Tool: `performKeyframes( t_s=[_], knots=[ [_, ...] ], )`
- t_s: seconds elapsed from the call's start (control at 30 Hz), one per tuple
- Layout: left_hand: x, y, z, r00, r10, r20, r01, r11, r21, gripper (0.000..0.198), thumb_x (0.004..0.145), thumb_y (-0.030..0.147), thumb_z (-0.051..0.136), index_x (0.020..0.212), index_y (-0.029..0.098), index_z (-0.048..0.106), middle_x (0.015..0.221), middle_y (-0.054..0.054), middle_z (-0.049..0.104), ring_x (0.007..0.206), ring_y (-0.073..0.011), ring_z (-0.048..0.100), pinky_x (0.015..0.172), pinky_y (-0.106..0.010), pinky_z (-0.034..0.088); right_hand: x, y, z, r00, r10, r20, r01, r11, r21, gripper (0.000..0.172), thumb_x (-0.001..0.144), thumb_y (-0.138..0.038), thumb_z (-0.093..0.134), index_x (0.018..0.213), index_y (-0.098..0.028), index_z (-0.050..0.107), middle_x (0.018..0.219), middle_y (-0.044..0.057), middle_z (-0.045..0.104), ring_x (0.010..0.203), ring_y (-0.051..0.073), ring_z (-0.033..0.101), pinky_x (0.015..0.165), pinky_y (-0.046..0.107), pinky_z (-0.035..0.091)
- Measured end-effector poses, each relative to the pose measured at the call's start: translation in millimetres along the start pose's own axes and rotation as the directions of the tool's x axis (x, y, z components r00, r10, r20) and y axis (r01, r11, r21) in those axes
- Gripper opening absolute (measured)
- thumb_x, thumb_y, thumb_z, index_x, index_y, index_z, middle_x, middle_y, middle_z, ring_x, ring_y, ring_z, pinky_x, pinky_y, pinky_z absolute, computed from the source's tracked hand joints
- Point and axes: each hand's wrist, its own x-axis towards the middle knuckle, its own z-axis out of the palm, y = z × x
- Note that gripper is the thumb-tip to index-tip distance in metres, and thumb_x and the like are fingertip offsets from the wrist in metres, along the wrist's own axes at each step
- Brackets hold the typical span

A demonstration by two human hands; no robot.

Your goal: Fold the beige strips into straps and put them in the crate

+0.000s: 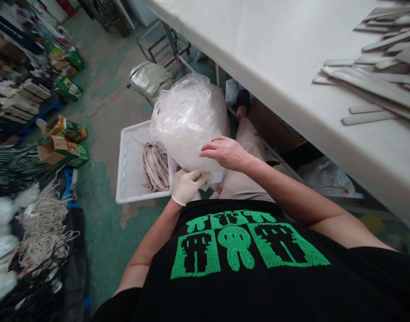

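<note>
Over the lap, beside the white rectangular plastic tray [131, 179], the crumpled clear plastic bag [188, 114] appears mid-handling: gloved left hand [188, 187] pinches its lower edge, bare right hand [226, 153] rests flat-fingered on it; slack film likely calls for a firmer grip next.

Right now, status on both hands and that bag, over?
Left hand, white-gloved, grips bottom of clear crumpled plastic bag. Right hand bare, flat on its side. White plastic tray with beige cords beside it.
</note>
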Motion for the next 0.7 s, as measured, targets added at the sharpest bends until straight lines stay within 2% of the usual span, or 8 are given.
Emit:
performKeyframes(
  t_s=[0.07,0.17,0.27,0.4,0.5,0.6,0.67,0.7],
  knots=[
    [-3,5,2.4,0.99,-0.06,0.128,0.072,0.993,-0.09,0.03,0.07,0.034,0.081,0.094,0.016,0.078,0.088,-0.004,0.076,0.084,-0.0186,0.068,0.09,-0.034,0.05,2,3,0,1.0,0.01,-0.024,-0.01,1.0,0.001,0.037,0.098,-0.008,0.042,0.116,-0.023,0.07,0.115,0.005,0.073,0.091,0.017,0.065,0.094,0.036,0.043],
    [-5,9,8.0,0.935,-0.154,0.321,0.243,0.935,-0.259,0.04,0.065,0.036,0.086,0.097,0.014,0.077,0.087,-0.006,0.076,0.08,-0.0184,0.068,0.086,-0.033,0.051,4,7,2,0.999,-0.008,-0.038,0.008,1.0,0.019,0.038,0.098,-0.008,0.041,0.116,-0.023,0.07,0.114,0.004,0.073,0.095,0.017,0.066,0.102,0.04,0.039],
    [-4,8,13.3,0.885,-0.186,0.426,0.352,0.868,-0.351,0.047,0.061,0.036,0.089,0.101,0.014,0.077,0.081,-0.006,0.076,0.074,-0.0177,0.068,0.08,-0.031,0.05,6,11,8,0.999,-0.018,-0.042,0.019,0.999,0.033,0.037,0.097,-0.008,0.041,0.114,-0.022,0.07,0.114,0.005,0.073,0.097,0.018,0.066,0.107,0.043,0.036],
    [-4,3,20.2,0.868,-0.222,0.443,0.397,0.847,-0.353,0.048,0.055,0.038,0.091,0.093,0.012,0.079,0.072,-0.007,0.074,0.065,-0.0154,0.065,0.07,-0.027,0.048,5,11,11,1.0,0.01,-0.025,-0.01,1.0,0.021,0.035,0.097,-0.007,0.042,0.112,-0.021,0.07,0.114,0.006,0.074,0.098,0.018,0.067,0.111,0.044,0.033],
    [-8,0,26.3,0.848,-0.26,0.462,0.411,0.873,-0.263,0.047,0.058,0.048,0.088,0.084,0.01,0.079,0.064,-0.008,0.071,0.06,-0.017,0.063,0.065,-0.028,0.047,5,6,6,0.998,0.027,0.055,-0.027,1.0,-0.001,0.033,0.098,-0.008,0.045,0.113,-0.022,0.071,0.116,0.005,0.074,0.103,0.019,0.067,0.113,0.045,0.031],
    [-11,2,31.0,0.857,-0.23,0.462,0.339,0.926,-0.167,0.046,0.065,0.056,0.082,0.083,0.013,0.081,0.07,-0.01,0.074,0.068,-0.0219,0.067,0.075,-0.034,0.052,8,4,0,0.988,0.01,0.157,-0.004,0.999,-0.041,0.032,0.098,-0.011,0.049,0.12,-0.025,0.068,0.121,0.003,0.073,0.105,0.018,0.067,0.113,0.044,0.032],
    [-12,7,31.5,0.856,-0.221,0.467,0.295,0.951,-0.09,0.04,0.065,0.056,0.081,0.077,0.017,0.082,0.079,-0.01,0.077,0.081,-0.029,0.07,0.084,-0.039,0.054,10,5,-3,0.98,0.005,0.197,0.009,0.997,-0.073,0.033,0.098,-0.012,0.05,0.122,-0.027,0.067,0.126,0.001,0.072,0.104,0.017,0.068,0.112,0.04,0.034],
    [-14,11,30.1,0.876,-0.216,0.432,0.282,0.955,-0.095,0.037,0.063,0.056,0.082,0.073,0.02,0.082,0.079,-0.009,0.077,0.085,-0.0321,0.071,0.087,-0.043,0.054,12,6,-5,0.977,-0.001,0.213,0.02,0.996,-0.085,0.034,0.098,-0.012,0.05,0.123,-0.028,0.066,0.128,0.001,0.071,0.105,0.016,0.068,0.112,0.039,0.034]
  ],
)
